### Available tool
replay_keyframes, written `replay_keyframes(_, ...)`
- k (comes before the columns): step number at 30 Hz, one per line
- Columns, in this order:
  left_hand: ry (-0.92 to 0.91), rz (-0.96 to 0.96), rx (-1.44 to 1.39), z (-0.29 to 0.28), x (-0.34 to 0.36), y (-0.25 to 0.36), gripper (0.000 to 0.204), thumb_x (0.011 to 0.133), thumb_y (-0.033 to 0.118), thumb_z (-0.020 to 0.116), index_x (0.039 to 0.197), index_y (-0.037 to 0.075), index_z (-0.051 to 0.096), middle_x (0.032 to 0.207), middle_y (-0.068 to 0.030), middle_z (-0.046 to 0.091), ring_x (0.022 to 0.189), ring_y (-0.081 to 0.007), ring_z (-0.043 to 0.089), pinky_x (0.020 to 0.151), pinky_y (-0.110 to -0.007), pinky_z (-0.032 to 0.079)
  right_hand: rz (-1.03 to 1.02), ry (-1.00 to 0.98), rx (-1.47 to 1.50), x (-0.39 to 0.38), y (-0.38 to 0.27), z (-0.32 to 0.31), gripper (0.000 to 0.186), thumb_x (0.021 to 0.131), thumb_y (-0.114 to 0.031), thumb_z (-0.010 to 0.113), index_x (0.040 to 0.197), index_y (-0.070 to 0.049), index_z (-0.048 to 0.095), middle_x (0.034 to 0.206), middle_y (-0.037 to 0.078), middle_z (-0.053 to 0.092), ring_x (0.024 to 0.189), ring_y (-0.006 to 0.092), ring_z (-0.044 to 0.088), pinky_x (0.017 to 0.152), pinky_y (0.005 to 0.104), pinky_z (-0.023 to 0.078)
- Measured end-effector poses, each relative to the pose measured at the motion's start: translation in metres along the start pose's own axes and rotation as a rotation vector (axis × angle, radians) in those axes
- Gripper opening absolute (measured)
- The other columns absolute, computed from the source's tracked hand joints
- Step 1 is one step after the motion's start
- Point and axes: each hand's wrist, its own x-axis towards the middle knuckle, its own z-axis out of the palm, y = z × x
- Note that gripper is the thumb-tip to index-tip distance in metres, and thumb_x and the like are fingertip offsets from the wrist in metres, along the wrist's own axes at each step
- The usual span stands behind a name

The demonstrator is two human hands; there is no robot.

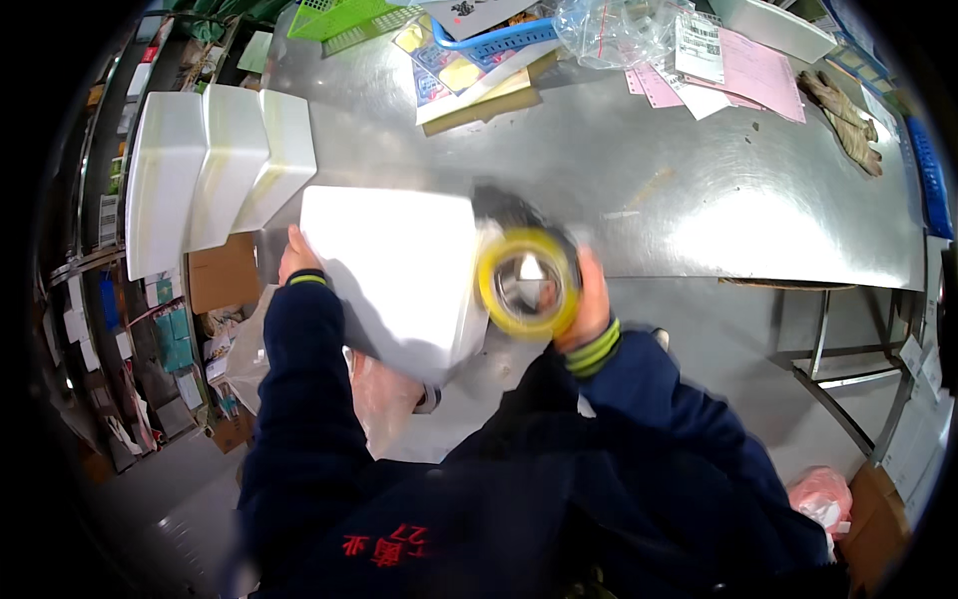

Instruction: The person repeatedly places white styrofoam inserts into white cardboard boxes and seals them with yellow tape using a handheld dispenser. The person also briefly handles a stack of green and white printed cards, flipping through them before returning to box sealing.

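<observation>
A white foam box (pixel 391 265) is tilted at the near edge of the metal table, its near end over the edge. At its left side my left hand (pixel 296 256) grips it, the fingers partly hidden behind the box. My right hand (pixel 589 304) is closed on a tape dispenser with a roll of yellow tape (pixel 527 283), held against or very close to the box's right side; motion blurs the dispenser. Three more white foam boxes (pixel 228 165), with yellowish tape bands, stand in a row at the table's left end.
The metal table (pixel 599 200) bears a blue basket (pixel 499 38), a green basket (pixel 344 20), clear plastic bags (pixel 609 30), pink and white papers (pixel 743 75) and work gloves (pixel 843 120). Crowded shelves (pixel 120 299) line the left. A pink bag (pixel 820 496) lies at the lower right.
</observation>
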Motion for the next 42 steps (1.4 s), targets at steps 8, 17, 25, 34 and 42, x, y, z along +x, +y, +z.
replay_keyframes(8,0.232,0.688,-0.110,0.024,-0.176,0.156,0.048,0.093,0.032,0.044,0.133,0.007,0.036,0.142,-0.0150,0.032,0.133,-0.0350,0.025,0.106,-0.054,0.019,0.445,-0.174,-0.208,0.164,-0.067,0.130,0.027,0.090,-0.032,0.050,0.098,-0.008,0.060,0.092,0.005,0.065,0.083,0.0177,0.062,0.080,0.0327,0.051)
replay_keyframes(17,0.292,0.969,-0.047,0.009,-0.176,0.160,0.041,0.091,0.013,0.046,0.131,0.013,0.039,0.143,-0.0096,0.032,0.135,-0.0315,0.023,0.108,-0.053,0.013,0.327,-0.075,-0.182,-0.018,-0.069,-0.045,0.033,0.092,-0.030,0.049,0.104,0.000,0.058,0.080,0.009,0.063,0.054,0.0164,0.057,0.048,0.0277,0.047)
replay_keyframes(25,-0.045,1.297,-0.322,-0.002,-0.169,0.164,0.027,0.088,0.004,0.048,0.115,0.006,0.053,0.094,-0.0121,0.063,0.092,-0.0307,0.059,0.098,-0.046,0.038,0.426,-0.034,-0.602,-0.044,-0.086,0.012,0.036,0.093,-0.031,0.045,0.094,0.001,0.062,0.074,0.007,0.062,0.057,0.0141,0.056,0.053,0.0262,0.046)
replay_keyframes(34,0.157,1.238,-0.386,-0.002,-0.176,0.155,0.019,0.079,0.011,0.065,0.096,0.005,0.061,0.082,-0.0160,0.062,0.083,-0.0351,0.058,0.075,-0.040,0.048,-0.292,-0.413,-1.724,-0.101,-0.097,0.075,0.037,0.068,-0.031,0.076,0.087,-0.002,0.063,0.071,0.016,0.062,0.064,0.0296,0.063,0.058,0.0361,0.049)
replay_keyframes(42,-0.026,0.957,-0.205,-0.021,-0.231,0.104,0.084,0.069,0.049,0.068,0.133,0.002,0.040,0.143,-0.0191,0.029,0.135,-0.0366,0.022,0.104,-0.062,0.014,-1.006,0.085,-2.495,0.033,-0.153,-0.003,0.049,0.080,-0.031,0.063,0.109,0.007,0.053,0.105,0.026,0.058,0.097,0.0411,0.054,0.084,0.0436,0.044)
